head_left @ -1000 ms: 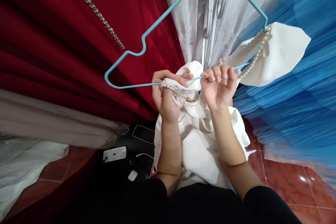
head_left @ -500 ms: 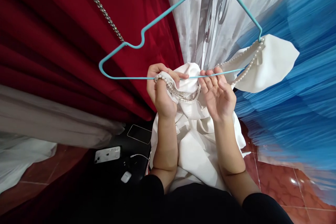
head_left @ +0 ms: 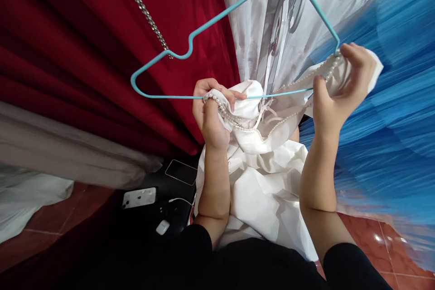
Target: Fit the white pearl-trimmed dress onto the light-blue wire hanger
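Note:
A white dress (head_left: 261, 181) with pearl-bead trim (head_left: 283, 122) lies over my lap. Its right side loops over the right end of a turquoise hanger (head_left: 231, 9). My left hand (head_left: 215, 113) is closed on a gathered, pearl-trimmed part of the dress, beside the hanger's lower bar. At the hanger's right notch is my right hand (head_left: 343, 86), its fingertips touching the beaded edge. Its thumb stands apart from the curled fingers, near the lower bar. White cloth shows behind that hand, and part of the beaded edge there is hidden.
Red drape (head_left: 142, 54) hangs left with a jewelled strip (head_left: 146, 13); blue tulle (head_left: 390, 122) hangs right. White cloth (head_left: 241, 22) and a pale metal frame (head_left: 278, 36) are ahead. A dark seat holds a white phone (head_left: 139, 197), a dark phone (head_left: 181, 172) and a small white case (head_left: 162, 227).
My right hand has moved right and up, from open-palmed at the lower bar to the beaded edge at the hanger's right end. My left hand keeps its hold on the dress.

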A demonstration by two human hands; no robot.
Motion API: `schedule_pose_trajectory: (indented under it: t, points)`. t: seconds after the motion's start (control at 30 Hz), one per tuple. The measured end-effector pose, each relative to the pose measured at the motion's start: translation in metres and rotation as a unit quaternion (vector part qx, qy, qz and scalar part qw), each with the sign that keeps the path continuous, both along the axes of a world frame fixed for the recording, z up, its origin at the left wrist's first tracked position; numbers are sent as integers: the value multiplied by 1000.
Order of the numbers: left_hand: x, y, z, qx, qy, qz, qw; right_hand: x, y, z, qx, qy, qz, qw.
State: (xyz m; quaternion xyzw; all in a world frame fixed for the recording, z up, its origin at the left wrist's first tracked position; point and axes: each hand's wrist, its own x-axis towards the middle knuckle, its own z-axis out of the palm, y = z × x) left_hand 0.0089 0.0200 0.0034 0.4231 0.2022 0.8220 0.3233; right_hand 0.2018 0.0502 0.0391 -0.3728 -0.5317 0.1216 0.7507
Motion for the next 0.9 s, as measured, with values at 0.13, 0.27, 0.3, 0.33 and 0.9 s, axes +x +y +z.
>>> schedule_pose_trajectory:
  t: [0.13,0.27,0.3,0.33,0.9]
  points:
    - [-4,-2,4,-33,16,37,999,9,26,-2,-11,-3,11,1000]
    - [-8,0,4,-31,26,33,999,35,44,9,2,-5,-47,999]
    - [-8,1,3,-24,25,22,999,46,48,11,14,3,-53,999]
    - [-8,2,1,-14,22,10,1000,57,52,10,21,13,-54,998]
    - [-3,4,-16,-85,28,-85,992,-26,-7,-61,-106,64,344,931]
